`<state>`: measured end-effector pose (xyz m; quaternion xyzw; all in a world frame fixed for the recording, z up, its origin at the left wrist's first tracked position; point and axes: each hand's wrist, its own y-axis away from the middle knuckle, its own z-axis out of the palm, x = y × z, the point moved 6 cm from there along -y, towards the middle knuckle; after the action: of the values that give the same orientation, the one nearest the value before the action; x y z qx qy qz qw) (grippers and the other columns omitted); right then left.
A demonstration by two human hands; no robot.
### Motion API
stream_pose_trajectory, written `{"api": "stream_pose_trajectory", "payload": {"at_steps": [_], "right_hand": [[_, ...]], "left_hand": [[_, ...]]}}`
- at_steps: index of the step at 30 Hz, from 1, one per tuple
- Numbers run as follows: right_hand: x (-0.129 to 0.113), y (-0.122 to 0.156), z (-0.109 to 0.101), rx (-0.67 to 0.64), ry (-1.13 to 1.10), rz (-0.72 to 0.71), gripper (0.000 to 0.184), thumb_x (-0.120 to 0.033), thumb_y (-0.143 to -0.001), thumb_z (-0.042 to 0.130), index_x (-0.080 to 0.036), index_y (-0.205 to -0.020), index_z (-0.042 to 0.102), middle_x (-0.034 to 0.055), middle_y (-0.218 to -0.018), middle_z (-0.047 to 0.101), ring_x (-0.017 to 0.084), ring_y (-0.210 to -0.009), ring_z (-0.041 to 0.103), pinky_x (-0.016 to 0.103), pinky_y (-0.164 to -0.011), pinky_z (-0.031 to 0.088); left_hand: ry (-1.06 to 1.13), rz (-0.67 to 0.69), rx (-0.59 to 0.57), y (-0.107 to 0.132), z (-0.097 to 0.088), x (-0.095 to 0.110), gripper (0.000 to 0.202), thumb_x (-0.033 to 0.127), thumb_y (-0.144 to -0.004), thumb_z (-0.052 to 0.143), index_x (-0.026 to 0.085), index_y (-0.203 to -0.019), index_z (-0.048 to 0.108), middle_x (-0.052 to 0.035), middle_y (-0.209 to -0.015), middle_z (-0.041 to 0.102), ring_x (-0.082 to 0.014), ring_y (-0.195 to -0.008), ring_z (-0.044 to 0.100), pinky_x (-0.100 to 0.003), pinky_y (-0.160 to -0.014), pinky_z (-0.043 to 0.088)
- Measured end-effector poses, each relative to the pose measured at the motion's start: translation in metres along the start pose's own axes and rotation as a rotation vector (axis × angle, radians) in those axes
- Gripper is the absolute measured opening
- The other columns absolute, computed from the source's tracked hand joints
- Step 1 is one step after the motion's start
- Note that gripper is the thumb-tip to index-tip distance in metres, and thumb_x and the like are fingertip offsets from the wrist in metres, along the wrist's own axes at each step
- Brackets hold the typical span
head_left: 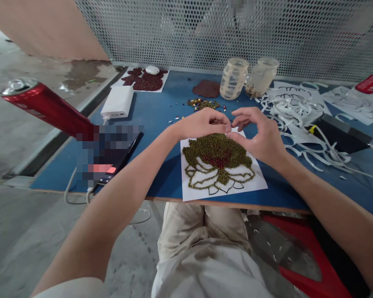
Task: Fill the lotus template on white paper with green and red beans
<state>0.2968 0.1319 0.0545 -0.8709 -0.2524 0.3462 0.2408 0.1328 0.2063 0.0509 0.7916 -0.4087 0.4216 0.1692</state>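
A white sheet (261,182) lies on the blue table (161,111) in front of me, with a flower picture (219,159) made of green and dark red beans stuck on it. My left hand (203,123) hovers over the picture's top edge, fingers curled in a pinch on something too small to make out. My right hand (259,132) is beside it on the right, fingers bent and its fingertips meeting those of the left hand above the beans.
A scatter of loose beans (203,103) and a brown patch (207,88) lie behind the hands. Two glass jars (234,78) stand further back. A power bank (118,101), a phone (112,163), a red can (46,105), another bean picture (146,80) and white paper cuttings (298,111) surround the work.
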Motion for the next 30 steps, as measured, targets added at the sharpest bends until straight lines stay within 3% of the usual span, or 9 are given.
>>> {"api": "stream_pose_trajectory", "payload": {"at_steps": [6,11,18,24,30], "right_hand": [[-0.011,0.0,-0.008,0.134,0.045,-0.055,0.005,-0.037,-0.1,0.08,-0.033,-0.104,0.081,0.0008,-0.097,0.085,0.026,-0.087,0.079,0.043,-0.085,0.061],[-0.011,0.002,-0.016,0.211,0.14,-0.055,0.006,-0.034,-0.1,0.08,-0.032,-0.094,0.081,0.0006,-0.094,0.086,0.026,-0.088,0.08,0.043,-0.083,0.061],[-0.002,-0.002,-0.011,0.066,0.176,0.036,0.012,-0.037,-0.104,0.071,-0.034,-0.102,0.083,0.0011,-0.099,0.085,0.026,-0.093,0.078,0.043,-0.092,0.059],[0.034,-0.008,-0.015,-0.078,0.199,0.201,0.021,-0.039,-0.1,0.067,-0.03,-0.102,0.085,0.0054,-0.1,0.086,0.028,-0.088,0.077,0.046,-0.088,0.059],[0.071,-0.008,-0.026,-0.163,0.28,0.341,0.022,-0.041,-0.094,0.07,-0.027,-0.092,0.086,0.0064,-0.081,0.08,0.025,-0.072,0.069,0.042,-0.074,0.053]], "left_hand": [[0.256,0.019,0.011,-0.003,0.007,-0.001,0.025,0.044,-0.095,0.078,0.018,-0.094,0.079,0.004,-0.065,0.05,-0.0094,-0.057,0.041,-0.027,-0.056,0.033],[0.233,0.043,0.13,-0.004,0.001,0.0,0.028,0.046,-0.095,0.078,0.019,-0.095,0.081,-0.001,-0.076,0.065,-0.0106,-0.064,0.05,-0.028,-0.058,0.037],[0.052,0.096,0.156,-0.004,-0.007,-0.013,0.031,0.047,-0.096,0.072,0.019,-0.096,0.084,-0.0034,-0.078,0.073,-0.0134,-0.067,0.057,-0.03,-0.061,0.04],[-0.45,0.084,0.393,0.002,-0.034,-0.032,0.023,0.038,-0.095,0.069,0.021,-0.092,0.085,-0.0004,-0.061,0.062,-0.0155,-0.064,0.054,-0.033,-0.067,0.04],[-0.54,-0.036,0.531,0.006,-0.046,-0.041,0.023,0.034,-0.094,0.066,0.021,-0.092,0.085,-0.0034,-0.067,0.066,-0.017,-0.066,0.054,-0.036,-0.068,0.039]]}}
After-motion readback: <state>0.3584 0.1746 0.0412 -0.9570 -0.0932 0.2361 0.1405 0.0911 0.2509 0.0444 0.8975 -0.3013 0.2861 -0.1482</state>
